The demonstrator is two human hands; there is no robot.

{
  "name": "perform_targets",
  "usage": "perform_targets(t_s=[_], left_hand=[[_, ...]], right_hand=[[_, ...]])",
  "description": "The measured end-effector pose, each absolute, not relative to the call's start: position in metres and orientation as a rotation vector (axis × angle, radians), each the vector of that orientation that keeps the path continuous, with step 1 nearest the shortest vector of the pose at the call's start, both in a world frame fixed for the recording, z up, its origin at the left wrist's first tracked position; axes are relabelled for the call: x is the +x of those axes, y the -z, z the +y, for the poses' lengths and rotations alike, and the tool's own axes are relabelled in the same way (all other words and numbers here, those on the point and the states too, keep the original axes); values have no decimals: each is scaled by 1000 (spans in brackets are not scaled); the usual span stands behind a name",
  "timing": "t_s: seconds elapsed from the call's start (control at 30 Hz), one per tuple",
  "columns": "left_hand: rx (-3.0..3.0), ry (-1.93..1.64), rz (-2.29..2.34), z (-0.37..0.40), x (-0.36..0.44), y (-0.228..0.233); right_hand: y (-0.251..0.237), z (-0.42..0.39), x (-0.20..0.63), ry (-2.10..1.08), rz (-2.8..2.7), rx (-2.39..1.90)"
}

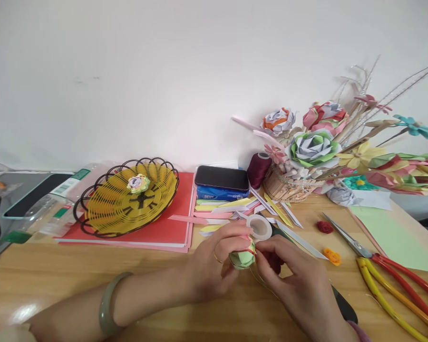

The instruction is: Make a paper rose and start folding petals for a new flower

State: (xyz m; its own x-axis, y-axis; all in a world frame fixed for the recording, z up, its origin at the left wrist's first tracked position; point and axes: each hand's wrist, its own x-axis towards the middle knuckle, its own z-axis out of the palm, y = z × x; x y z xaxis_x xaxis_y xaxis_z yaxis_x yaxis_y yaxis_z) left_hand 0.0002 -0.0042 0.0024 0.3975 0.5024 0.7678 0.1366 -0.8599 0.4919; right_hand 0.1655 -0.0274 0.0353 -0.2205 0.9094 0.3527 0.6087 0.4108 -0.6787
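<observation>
Between the thumb and fingers of my left hand (214, 266) is a small paper flower (243, 258), pale green with pink and red edges. My right hand (296, 275) is closed in a pinch at the flower's right side, its fingertips touching or almost touching it. What the pinch holds is too small to make out. A thin pale thread (267, 285) hangs below the flower and runs toward my right hand. Something dark red shows partly behind the right fingers. Just beyond the hands lies a white roll of tape (259, 227).
Folded paper strips (231, 209) lie behind my hands. A yellow woven basket (107, 209) holding a paper flower rests on red paper at left. Long-handled scissors (364, 249) are at right, near a flower arrangement (314, 147), a maroon thread spool (259, 170) and a phone (221, 177).
</observation>
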Motion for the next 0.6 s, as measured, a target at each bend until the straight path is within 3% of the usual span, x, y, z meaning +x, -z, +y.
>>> perform_targets(t_s=[0.23,0.6], left_hand=[[2270,-1481,568,-4,0,-3],[2240,-1453,545,-6,0,-5]], right_hand=[[-48,-18,169,-1407,-1459,-1386],[-42,-14,169,-1734,-1198,-1300]])
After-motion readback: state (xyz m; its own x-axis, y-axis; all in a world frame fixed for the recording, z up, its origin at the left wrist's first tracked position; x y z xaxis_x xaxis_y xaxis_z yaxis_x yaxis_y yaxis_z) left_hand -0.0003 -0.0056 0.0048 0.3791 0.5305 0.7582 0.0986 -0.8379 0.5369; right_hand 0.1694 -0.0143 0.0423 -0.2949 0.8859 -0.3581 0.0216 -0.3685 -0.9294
